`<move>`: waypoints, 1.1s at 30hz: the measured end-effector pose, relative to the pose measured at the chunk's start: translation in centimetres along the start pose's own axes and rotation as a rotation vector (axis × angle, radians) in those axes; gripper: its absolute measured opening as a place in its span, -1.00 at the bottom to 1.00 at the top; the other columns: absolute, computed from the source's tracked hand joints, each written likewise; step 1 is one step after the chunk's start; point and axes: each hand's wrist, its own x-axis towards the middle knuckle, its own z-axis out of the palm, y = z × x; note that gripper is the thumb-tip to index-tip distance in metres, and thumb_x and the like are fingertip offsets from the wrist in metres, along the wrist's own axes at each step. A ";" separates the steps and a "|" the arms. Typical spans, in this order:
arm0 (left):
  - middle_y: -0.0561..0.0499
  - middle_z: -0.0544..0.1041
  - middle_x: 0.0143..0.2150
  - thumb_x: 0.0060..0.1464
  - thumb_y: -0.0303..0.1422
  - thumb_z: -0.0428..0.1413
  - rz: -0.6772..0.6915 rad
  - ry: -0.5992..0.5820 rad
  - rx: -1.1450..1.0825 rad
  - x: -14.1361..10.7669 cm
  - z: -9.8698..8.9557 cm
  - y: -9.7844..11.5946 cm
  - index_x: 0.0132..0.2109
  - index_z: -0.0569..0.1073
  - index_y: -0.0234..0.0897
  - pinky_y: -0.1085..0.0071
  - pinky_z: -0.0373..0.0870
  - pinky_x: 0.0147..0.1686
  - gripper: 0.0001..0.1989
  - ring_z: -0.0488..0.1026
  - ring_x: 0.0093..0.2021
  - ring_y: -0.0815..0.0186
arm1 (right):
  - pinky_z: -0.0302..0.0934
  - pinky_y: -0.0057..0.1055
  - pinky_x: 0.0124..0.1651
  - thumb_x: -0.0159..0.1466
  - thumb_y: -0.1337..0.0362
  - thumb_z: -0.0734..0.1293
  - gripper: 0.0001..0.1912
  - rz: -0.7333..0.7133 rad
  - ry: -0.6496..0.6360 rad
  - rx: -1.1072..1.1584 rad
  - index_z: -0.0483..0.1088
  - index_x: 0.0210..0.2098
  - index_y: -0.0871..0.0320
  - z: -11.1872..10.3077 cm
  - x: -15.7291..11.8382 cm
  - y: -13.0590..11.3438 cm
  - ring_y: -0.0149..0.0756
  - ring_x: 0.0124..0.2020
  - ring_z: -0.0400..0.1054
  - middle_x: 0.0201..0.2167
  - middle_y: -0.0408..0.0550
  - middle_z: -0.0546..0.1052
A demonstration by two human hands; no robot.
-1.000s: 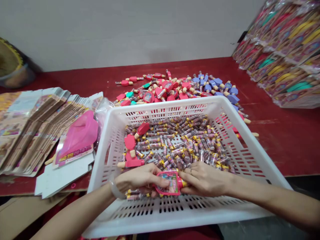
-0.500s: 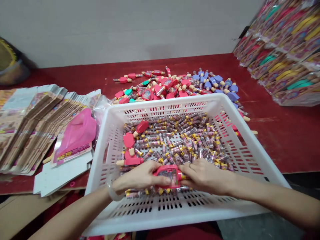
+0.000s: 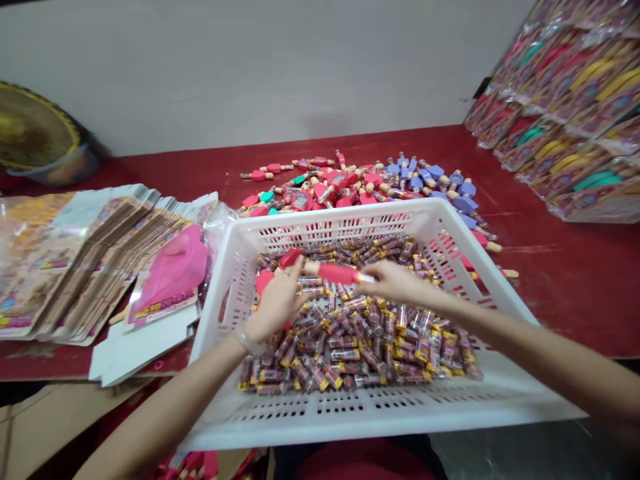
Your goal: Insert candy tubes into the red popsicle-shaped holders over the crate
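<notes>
My right hand point(image 3: 393, 280) pinches the clear tube end of a red plastic piece with a beige handle point(image 3: 337, 273), held above the basket. The piece points left, its handle close to my left fingertips. My left hand point(image 3: 280, 300) is over the basket's left side, at some loose red pieces point(image 3: 291, 258); its fingers are blurred, and whether they grip one is unclear. Under both hands, many small clear tubes with yellow ends and dark contents point(image 3: 345, 353) fill the white slotted basket point(image 3: 375, 417).
Behind the basket lies a pile of red, blue and green pieces point(image 3: 345, 187) on the red table point(image 3: 565, 267). Folded printed cards point(image 3: 115, 247) and a pink plastic item point(image 3: 175, 267) are at left. Bagged packs point(image 3: 565, 133) stack up at right. A round bowl point(image 3: 65, 167) stands far left.
My hands have moved up and away from the near side of the basket. The red piece has left my left hand and is now in my right, while my left has reached the loose red pieces.
</notes>
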 end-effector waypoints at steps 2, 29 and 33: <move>-0.34 0.40 0.10 0.22 -0.20 0.08 -0.211 -0.063 0.087 1.9 -0.3 -2.1 0.31 0.10 -0.44 0.18 0.33 0.05 -0.36 0.36 0.11 -0.01 | -0.01 -0.45 -0.50 0.24 0.26 0.39 -0.82 -0.075 0.250 -0.096 0.50 -0.23 0.27 -3.7 2.9 -1.5 -0.36 -0.53 0.25 -0.51 -0.11 0.44; 0.01 0.43 -0.18 0.10 -0.04 0.16 -0.032 -0.446 -0.950 -1.4 -5.4 4.1 -0.01 0.38 -0.30 0.45 0.29 -0.29 -0.54 0.37 -0.25 0.33 | 0.27 -0.37 -0.19 0.19 0.29 0.35 -0.68 -0.369 0.033 0.374 0.28 -0.08 0.18 3.8 -4.6 2.2 -0.23 -0.13 0.36 -0.13 0.00 0.44; -0.04 0.49 -0.07 0.16 -0.04 0.11 0.079 -0.386 -0.744 -2.1 -5.4 4.7 0.10 0.40 -0.24 0.37 0.31 -0.14 -0.52 0.41 -0.15 0.25 | 0.24 -0.35 -0.26 0.37 0.22 0.29 -0.73 -0.583 0.140 -0.160 0.36 -0.02 0.26 4.9 -5.4 2.0 -0.25 -0.32 0.40 -0.25 0.03 0.51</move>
